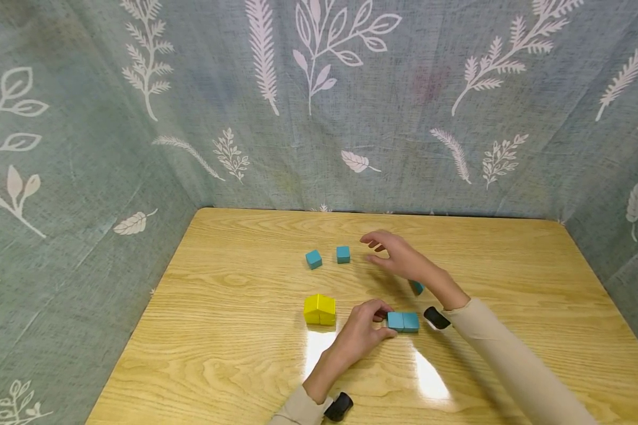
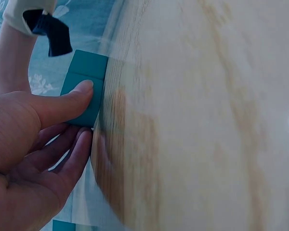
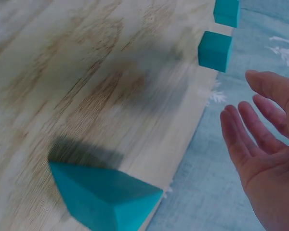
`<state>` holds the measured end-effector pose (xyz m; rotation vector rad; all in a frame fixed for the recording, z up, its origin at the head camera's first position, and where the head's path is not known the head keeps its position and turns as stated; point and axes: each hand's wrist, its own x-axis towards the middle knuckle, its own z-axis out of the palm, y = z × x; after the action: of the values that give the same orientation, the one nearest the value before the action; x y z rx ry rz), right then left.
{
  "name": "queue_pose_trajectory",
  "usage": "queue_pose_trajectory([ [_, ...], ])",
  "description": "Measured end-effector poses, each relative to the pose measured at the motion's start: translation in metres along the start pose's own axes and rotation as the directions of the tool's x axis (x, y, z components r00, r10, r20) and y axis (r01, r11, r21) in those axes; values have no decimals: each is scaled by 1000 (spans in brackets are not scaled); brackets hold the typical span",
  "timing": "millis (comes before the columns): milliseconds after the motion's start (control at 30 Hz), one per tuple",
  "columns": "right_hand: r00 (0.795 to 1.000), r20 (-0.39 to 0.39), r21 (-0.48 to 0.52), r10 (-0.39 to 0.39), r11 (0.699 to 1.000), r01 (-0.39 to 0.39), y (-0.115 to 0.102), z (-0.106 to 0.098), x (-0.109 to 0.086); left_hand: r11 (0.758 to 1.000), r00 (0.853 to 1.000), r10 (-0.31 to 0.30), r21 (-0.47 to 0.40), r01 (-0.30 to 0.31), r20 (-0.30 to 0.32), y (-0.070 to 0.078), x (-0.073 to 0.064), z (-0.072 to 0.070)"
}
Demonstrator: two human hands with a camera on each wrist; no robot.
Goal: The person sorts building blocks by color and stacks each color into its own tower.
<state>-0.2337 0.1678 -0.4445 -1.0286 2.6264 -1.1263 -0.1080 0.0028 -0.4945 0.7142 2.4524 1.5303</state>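
Two blue blocks (image 1: pixel 403 321) stand side by side, touching, on the wooden table. My left hand (image 1: pixel 360 332) holds the left one, thumb on its near face and fingers curled at its end and far side. The left wrist view shows that thumb lying against the blue block (image 2: pixel 85 103). Above the table, my right hand (image 1: pixel 401 255) hovers with fingers loosely spread and nothing in them. It is nearest a blue cube (image 1: pixel 342 255), to its left; a second blue cube (image 1: pixel 313 260) sits farther left. A blue wedge-shaped block (image 3: pixel 96 192) lies beneath the right forearm, partly hidden in the head view.
A yellow house-shaped pair of blocks (image 1: pixel 319 310) stands left of my left hand. Patterned grey-green cloth (image 1: pixel 324 165) hangs behind the far edge of the wooden table (image 1: pixel 218 330) and along both sides. Black wrist cameras (image 1: pixel 339 406) sit on both wrists.
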Motion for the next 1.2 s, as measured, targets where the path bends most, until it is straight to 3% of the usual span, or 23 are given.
queue_pose_trajectory([
  [233,999,39,-11,6,1000,-5,8,9,14,1000,1000,2,11,-2,1,1,0,0],
  [567,992,126,11,4,1000,-6,1,20,34,1000,1000,3,1,-3,-6,1,0,-1],
  [700,988,155,-38,-11,999,17,-1,25,39,1000,1000,6,4,-6,-8,1,0,0],
  [867,987,161,-79,-17,996,30,-3,29,41,1000,1000,2,2,-2,-3,1,0,0],
  [1200,988,154,-18,5,1000,-2,-5,26,41,1000,1000,-7,7,7,-2,1,-1,-1],
])
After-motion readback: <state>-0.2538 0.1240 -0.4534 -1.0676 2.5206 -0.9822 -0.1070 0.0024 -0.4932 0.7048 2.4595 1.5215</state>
